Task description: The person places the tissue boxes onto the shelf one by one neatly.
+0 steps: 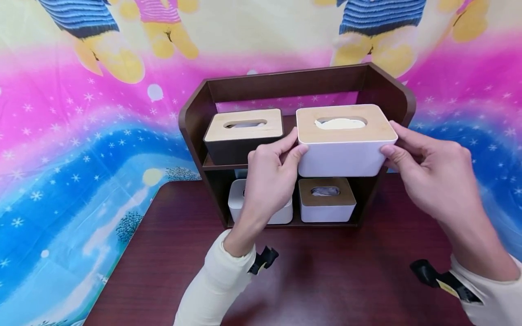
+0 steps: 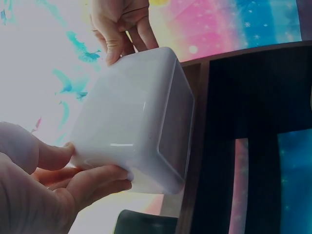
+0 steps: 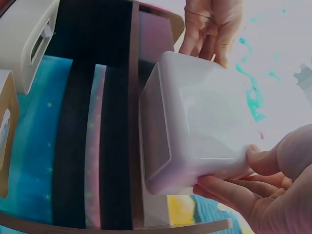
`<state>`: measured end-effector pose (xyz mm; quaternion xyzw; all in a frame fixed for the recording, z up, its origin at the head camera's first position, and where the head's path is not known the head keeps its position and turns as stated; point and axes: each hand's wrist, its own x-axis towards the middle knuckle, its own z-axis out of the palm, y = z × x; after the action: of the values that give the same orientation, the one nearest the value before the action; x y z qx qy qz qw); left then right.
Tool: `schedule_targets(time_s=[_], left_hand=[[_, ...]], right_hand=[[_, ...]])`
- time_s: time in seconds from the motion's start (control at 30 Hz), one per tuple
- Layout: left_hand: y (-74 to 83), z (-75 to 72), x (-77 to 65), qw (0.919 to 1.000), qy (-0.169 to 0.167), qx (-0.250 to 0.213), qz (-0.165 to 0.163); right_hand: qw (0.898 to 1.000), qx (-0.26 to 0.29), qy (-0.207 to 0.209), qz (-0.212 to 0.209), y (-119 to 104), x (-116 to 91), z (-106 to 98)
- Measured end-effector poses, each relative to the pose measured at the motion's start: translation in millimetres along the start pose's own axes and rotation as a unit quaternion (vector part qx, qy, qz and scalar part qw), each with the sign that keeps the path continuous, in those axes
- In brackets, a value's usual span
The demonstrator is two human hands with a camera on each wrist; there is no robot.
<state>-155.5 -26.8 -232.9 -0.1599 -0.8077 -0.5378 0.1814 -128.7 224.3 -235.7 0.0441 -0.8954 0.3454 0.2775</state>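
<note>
Table (image 1: pixel 171 253): dark reddish wood, glossy.
Backdrop (image 1: pixel 81 149): behind the table, a cloth in pink, blue and yellow, with white stars and cartoon figures.
Light: bright, even.

white tissue box (image 1: pixel 344 158): glossy smooth plastic body, matt pale wood-look lid, soft paper tissue in the slot | dark tissue box (image 1: pixel 240 145) at 9 o'clock of it: matt dark body, same pale wood lid | shelf (image 1: pixel 195 117): dark brown wood, satin | table (image 1: pixel 326 280): reddish wood grain, faint sheen | backdrop (image 1: pixel 81 158): printed cloth
</note>
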Motion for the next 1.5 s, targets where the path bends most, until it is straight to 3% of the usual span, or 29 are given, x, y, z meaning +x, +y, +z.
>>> schedule_targets(time_s=[0.17,0.3,0.77,0.97,1.5], left_hand=[[-2.7,10.9,16.1,0.9997,0.013,-0.010,-0.018],[-5.5,17.2,24.7,0.9995,0.024,-0.005,-0.019],[-9.5,29.2,40.1,0.9989,0.033,0.011,-0.032],[-9.9,30.4,42.3,0.9985,0.032,0.030,-0.032],[-9.3,32.3,37.0,0.9994,0.024,0.011,-0.023]], right_hand=[[1.000,0.019,-0.015,0.014,1.5,16.7,6.7],[1.000,0.013,-0.003,0.027,0.4,25.4,15.3],[0.999,-0.013,0.031,0.040,1.2,44.9,34.1],[0.998,-0.004,0.039,0.040,3.5,46.6,35.8],[0.998,-0.001,0.042,0.046,3.5,45.7,36.8]])
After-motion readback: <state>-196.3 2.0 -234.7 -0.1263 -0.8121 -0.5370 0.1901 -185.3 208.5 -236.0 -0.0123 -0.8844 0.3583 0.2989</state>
